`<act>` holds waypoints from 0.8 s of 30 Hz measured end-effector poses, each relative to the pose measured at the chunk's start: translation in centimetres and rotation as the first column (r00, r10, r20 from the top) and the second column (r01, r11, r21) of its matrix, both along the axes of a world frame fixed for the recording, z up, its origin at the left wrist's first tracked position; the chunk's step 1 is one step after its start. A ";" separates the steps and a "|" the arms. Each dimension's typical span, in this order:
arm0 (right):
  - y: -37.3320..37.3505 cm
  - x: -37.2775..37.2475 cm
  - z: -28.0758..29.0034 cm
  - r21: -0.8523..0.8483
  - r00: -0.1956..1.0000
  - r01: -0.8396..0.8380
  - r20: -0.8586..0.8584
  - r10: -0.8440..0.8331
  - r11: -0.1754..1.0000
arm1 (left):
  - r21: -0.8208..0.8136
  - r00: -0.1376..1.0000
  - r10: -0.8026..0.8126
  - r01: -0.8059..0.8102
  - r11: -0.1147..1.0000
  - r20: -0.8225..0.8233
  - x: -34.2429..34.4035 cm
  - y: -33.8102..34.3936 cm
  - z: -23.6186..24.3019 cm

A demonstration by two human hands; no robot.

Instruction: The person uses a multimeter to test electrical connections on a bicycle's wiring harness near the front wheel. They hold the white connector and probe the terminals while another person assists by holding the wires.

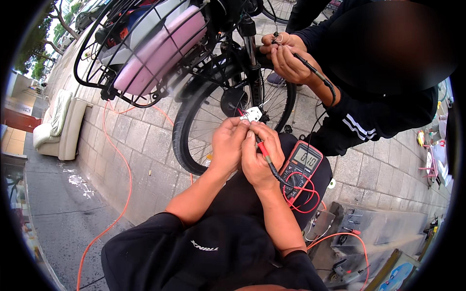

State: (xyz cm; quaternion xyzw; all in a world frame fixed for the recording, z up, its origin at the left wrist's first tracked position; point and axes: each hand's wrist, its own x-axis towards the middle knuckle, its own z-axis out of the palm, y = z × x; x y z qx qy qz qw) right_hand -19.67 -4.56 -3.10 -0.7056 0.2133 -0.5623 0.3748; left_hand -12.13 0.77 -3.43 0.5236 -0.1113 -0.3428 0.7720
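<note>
My left hand (pixel 227 141) is closed in a pinch at the near end of a small white plastic piece (pixel 252 114), with red wires beside it. Against it, my right hand (pixel 261 157) is closed round a red test probe (pixel 264 151); its tip is hidden by my fingers. A multimeter (pixel 307 156) with a lit display rests on my dark-clothed leg, its red lead coiled over the dial. Across from me, another person's hands (pixel 291 60) hold a black test probe (pixel 310 68) and a thin wire end near the bike's fork.
The bicycle's front wheel (pixel 180 138) and wire basket (pixel 124 94) holding a pink-and-white bundle stand ahead. An orange cable (pixel 130 182) runs over the paving. A clear-lidded toolbox (pixel 374 228) lies at right. A cream armchair (pixel 65 126) stands at left.
</note>
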 end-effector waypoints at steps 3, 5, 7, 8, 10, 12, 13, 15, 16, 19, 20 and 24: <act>0.4 -0.5 0.0 -0.003 0.998 0.014 -0.059 -0.014 1.000 | -0.016 1.000 0.009 -0.009 1.000 -0.016 -0.2 0.0 -0.2; 0.4 -0.2 0.0 0.015 0.999 0.004 -0.041 -0.003 1.000 | -0.024 1.000 0.010 -0.011 1.000 -0.019 -0.1 0.1 -0.4; 0.4 -0.3 0.1 0.006 0.999 -0.002 -0.050 0.003 1.000 | -0.019 1.000 -0.001 0.000 1.000 -0.028 0.0 0.2 -0.4; 0.5 -0.4 0.0 0.007 0.998 -0.006 -0.058 0.007 1.000 | -0.017 1.000 0.004 -0.004 1.000 -0.025 0.0 0.3 -0.6; 0.5 -0.3 0.0 0.003 0.999 0.005 -0.052 -0.004 1.000 | -0.015 1.000 -0.002 0.001 1.000 -0.025 0.2 0.3 -0.8; 0.4 -0.3 0.4 -0.001 0.999 0.006 -0.050 -0.006 1.000 | -0.014 1.000 0.007 -0.007 1.000 -0.022 0.0 0.0 -0.3; 0.4 -0.4 0.3 -0.005 0.999 0.003 -0.053 -0.003 1.000 | -0.006 1.000 0.006 -0.007 1.000 -0.024 0.0 0.1 -0.5; 0.3 -0.4 0.1 -0.022 0.999 0.000 -0.053 -0.001 1.000 | 0.001 1.000 0.003 -0.002 1.000 -0.020 0.0 0.1 -0.8; 0.3 -0.4 0.1 -0.017 0.999 -0.001 -0.052 0.000 1.000 | 0.001 1.000 0.001 -0.001 1.000 -0.024 0.0 0.2 -0.7; 0.4 -0.4 0.1 -0.001 0.999 -0.003 -0.051 0.003 1.000 | -0.011 0.999 0.010 -0.010 1.000 -0.034 -0.1 0.2 -0.2; 0.4 -0.4 0.0 -0.001 0.999 0.000 -0.052 0.000 1.000 | -0.026 0.999 0.021 -0.022 0.999 -0.037 -0.1 0.1 -0.3; 0.5 -0.5 -0.2 -0.001 0.998 0.013 -0.062 -0.013 1.000 | 0.004 1.000 0.014 -0.014 1.000 -0.025 -0.2 0.1 -0.2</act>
